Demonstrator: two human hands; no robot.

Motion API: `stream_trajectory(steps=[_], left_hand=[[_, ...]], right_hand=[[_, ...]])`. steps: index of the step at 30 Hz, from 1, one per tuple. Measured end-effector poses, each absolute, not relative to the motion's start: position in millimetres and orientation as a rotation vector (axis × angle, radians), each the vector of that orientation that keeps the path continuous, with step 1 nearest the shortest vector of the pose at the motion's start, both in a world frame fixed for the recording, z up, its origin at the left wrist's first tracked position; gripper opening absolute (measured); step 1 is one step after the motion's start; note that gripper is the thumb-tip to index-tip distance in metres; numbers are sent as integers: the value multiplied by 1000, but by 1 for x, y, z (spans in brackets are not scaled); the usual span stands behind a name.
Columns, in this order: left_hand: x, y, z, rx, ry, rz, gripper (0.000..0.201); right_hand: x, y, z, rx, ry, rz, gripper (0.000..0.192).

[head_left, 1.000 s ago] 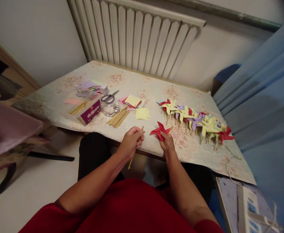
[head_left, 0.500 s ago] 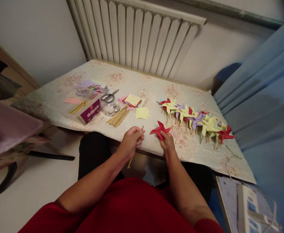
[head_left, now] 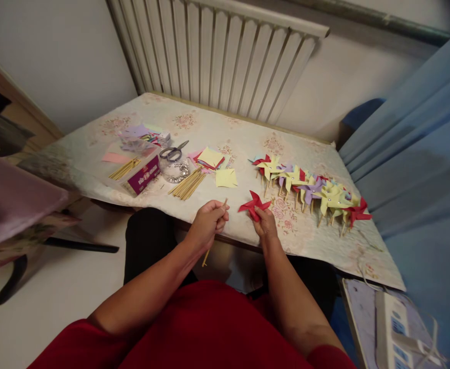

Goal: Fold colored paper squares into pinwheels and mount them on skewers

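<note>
Closed around a thin wooden stick, my left hand is over the table's front edge; the stick's tip pokes out above the fingers and its lower end hangs below. My right hand pinches a red paper pinwheel head, its folded blades facing up. A gap separates the two hands. Beyond the left hand lie a bundle of wooden sticks and a yellow paper square with cut corners. Several finished pinwheels on sticks lie in a row to the right.
Scissors, a clear dish of metal pins, stacked coloured paper and a purple-and-white box holding sticks are on the left of the flowered tablecloth. A power strip sits at lower right; a radiator stands behind.
</note>
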State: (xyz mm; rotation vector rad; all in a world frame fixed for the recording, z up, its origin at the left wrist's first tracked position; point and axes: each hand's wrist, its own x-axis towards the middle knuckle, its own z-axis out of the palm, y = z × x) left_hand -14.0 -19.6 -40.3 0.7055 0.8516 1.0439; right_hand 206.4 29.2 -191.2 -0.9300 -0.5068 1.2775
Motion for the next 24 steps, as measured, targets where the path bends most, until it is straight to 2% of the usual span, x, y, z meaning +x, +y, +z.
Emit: stream_trajectory(steps=[24], left_hand=[[-13,-21,-38,775,850,1010,18]], right_hand=[[208,30,-195,-910,-541,1289,16]])
